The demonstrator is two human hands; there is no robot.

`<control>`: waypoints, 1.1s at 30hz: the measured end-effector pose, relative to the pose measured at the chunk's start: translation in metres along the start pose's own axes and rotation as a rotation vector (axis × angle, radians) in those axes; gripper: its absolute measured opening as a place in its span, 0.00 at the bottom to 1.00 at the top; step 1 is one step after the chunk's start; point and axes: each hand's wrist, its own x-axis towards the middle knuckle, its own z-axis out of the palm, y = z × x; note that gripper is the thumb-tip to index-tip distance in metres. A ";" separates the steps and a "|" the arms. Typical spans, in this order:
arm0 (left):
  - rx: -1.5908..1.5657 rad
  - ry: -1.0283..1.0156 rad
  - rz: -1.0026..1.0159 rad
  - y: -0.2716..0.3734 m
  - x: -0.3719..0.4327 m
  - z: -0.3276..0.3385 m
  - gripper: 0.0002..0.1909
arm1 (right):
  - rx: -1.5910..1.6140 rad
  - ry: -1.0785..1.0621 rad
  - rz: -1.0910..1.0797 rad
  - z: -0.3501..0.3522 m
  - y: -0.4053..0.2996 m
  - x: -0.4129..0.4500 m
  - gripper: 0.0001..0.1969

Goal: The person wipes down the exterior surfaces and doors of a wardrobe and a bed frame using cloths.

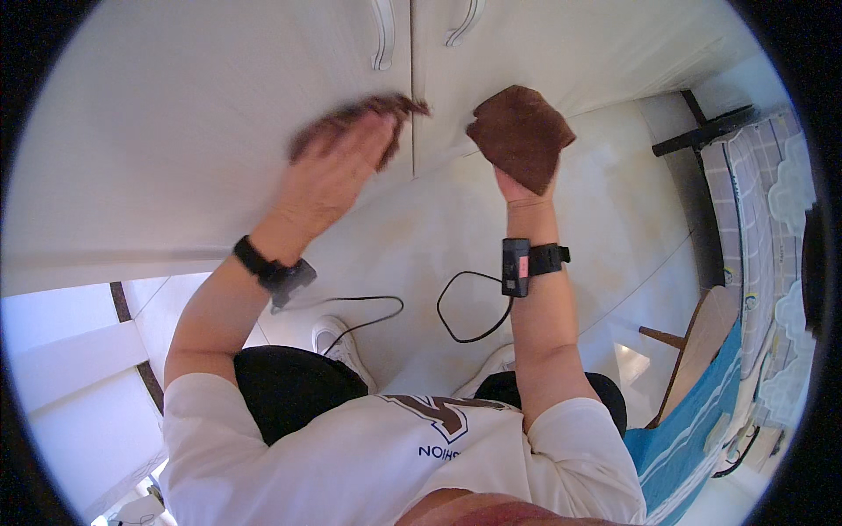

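My left hand, blurred, lies flat over a crumpled dark brown cloth against the left white cabinet door. A second brown cloth covers most of my right hand, so those fingers are hidden. It is near the lower part of the right cabinet door; whether it touches the door cannot be told. Each wrist carries a black strapped device with a thin cable.
Two curved handles stick out from the doors near their shared seam. Pale floor tiles lie below, with my shoes on them. At right are a checked mattress, a wooden stool and a blue cloth.
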 end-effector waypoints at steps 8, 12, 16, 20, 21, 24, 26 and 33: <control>-0.703 -0.416 -0.003 0.062 -0.020 0.080 0.20 | 0.032 0.035 -0.067 -0.028 0.006 -0.002 0.21; -0.214 -0.385 0.218 0.033 -0.025 0.054 0.25 | -0.099 -0.043 -0.034 0.042 -0.015 0.023 0.15; -0.255 -0.215 0.232 0.036 -0.027 0.062 0.24 | -0.638 -0.078 -0.181 0.082 -0.102 0.029 0.09; -0.216 -0.262 0.255 0.042 -0.018 0.054 0.21 | -1.243 0.147 -0.453 0.065 -0.207 0.021 0.16; -0.273 -0.247 0.239 0.038 -0.018 0.052 0.21 | -1.092 0.272 -0.388 0.079 -0.219 0.010 0.18; -0.418 -0.185 0.209 0.036 -0.024 0.057 0.20 | -1.038 0.173 -0.260 0.072 -0.241 -0.016 0.14; -0.519 -0.121 0.237 0.037 -0.037 0.083 0.18 | -0.875 0.241 -0.309 0.030 -0.225 -0.019 0.10; -0.192 -0.101 0.287 0.033 -0.010 0.057 0.19 | -0.942 0.580 -0.097 -0.059 -0.148 -0.018 0.16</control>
